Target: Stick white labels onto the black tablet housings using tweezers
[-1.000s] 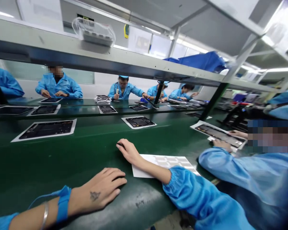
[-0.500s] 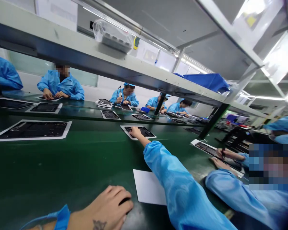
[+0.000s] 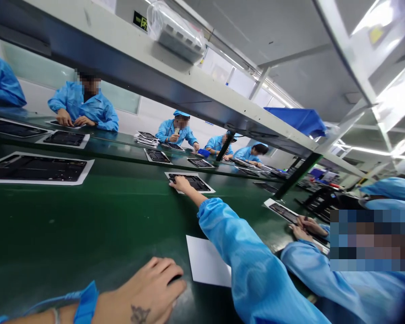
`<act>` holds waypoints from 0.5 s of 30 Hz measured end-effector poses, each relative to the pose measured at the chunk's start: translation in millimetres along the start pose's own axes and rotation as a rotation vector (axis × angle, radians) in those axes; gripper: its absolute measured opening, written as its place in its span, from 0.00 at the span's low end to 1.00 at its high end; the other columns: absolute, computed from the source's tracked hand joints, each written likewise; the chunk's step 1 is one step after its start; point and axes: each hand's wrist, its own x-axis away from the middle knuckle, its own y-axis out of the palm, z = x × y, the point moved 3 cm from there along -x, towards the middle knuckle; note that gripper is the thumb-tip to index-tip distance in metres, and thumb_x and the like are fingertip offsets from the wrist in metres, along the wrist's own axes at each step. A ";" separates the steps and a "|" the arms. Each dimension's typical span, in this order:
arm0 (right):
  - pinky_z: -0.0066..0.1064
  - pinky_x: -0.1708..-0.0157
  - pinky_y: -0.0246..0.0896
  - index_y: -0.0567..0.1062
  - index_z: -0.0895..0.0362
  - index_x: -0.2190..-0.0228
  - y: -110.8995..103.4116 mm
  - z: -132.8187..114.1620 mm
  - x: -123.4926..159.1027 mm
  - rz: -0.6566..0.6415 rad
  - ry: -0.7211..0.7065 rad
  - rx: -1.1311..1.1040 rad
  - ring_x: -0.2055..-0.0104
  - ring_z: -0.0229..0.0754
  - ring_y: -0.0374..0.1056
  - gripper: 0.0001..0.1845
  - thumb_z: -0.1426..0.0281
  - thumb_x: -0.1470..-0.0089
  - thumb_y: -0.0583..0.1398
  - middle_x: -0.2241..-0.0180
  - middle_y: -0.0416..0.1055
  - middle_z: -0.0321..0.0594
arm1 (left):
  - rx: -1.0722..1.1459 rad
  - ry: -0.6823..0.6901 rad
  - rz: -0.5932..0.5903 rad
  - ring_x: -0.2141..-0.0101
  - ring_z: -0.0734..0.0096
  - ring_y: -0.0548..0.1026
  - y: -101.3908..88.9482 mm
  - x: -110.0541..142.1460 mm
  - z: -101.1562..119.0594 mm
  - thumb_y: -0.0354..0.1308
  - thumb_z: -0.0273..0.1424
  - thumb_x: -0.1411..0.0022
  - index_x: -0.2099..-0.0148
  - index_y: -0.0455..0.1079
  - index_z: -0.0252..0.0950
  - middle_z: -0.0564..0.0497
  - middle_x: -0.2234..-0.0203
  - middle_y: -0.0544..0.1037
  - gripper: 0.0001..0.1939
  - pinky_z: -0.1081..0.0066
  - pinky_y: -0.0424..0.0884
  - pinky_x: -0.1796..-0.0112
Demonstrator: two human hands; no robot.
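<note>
My right hand (image 3: 181,184), at the end of a blue sleeve, reaches forward with its fingertips on a dark electronic panel (image 3: 195,182). That panel lies on a white sheet (image 3: 170,176) on the green conveyor belt (image 3: 87,225). My left hand (image 3: 151,288) lies curled at the bottom of the view, a blue wrist strap (image 3: 86,303) around its wrist. A small black object (image 3: 175,279) shows under its fingers, mostly hidden. A loose white paper (image 3: 205,261) lies between my two hands, partly under my right sleeve.
A co-worker's hands (image 3: 307,227) work with a dark tool on a panel (image 3: 283,212) at the right. More panels on white sheets lie along the belts. Several people in blue coats sit across the line. A metal shelf (image 3: 121,63) runs overhead.
My right hand has moved forward from the white paper onto the panel, and has shifted a little left in the last half second. My left hand stays low, and the view has tilted.
</note>
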 end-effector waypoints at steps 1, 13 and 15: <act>0.46 0.52 0.70 0.71 0.58 0.48 -0.6 -2.9 1.3 -0.006 -0.001 -0.006 0.50 0.48 0.71 0.19 0.63 0.36 0.61 0.48 0.70 0.46 | -0.002 0.007 0.016 0.48 0.63 0.70 0.2 0.6 1.1 0.49 0.28 0.30 0.46 0.66 0.41 0.48 0.50 0.74 0.13 0.64 0.66 0.45; 0.33 0.57 0.67 0.75 0.61 0.56 -57.4 -58.7 68.2 0.040 -0.282 -0.192 0.56 0.45 0.72 0.09 0.71 0.35 0.58 0.57 0.75 0.46 | -0.579 -0.177 0.443 0.39 0.45 0.63 -41.0 -8.3 -151.2 0.41 0.34 0.30 0.40 0.67 0.31 0.36 0.40 0.68 0.24 0.48 0.62 0.43; 0.29 0.61 0.64 0.75 0.59 0.58 -68.0 -73.9 99.2 0.036 -0.398 -0.225 0.60 0.43 0.72 0.07 0.72 0.36 0.58 0.62 0.76 0.43 | -0.683 -0.123 0.425 0.40 0.42 0.64 -56.5 -13.3 -172.7 0.41 0.34 0.30 0.40 0.67 0.28 0.32 0.41 0.69 0.24 0.46 0.62 0.44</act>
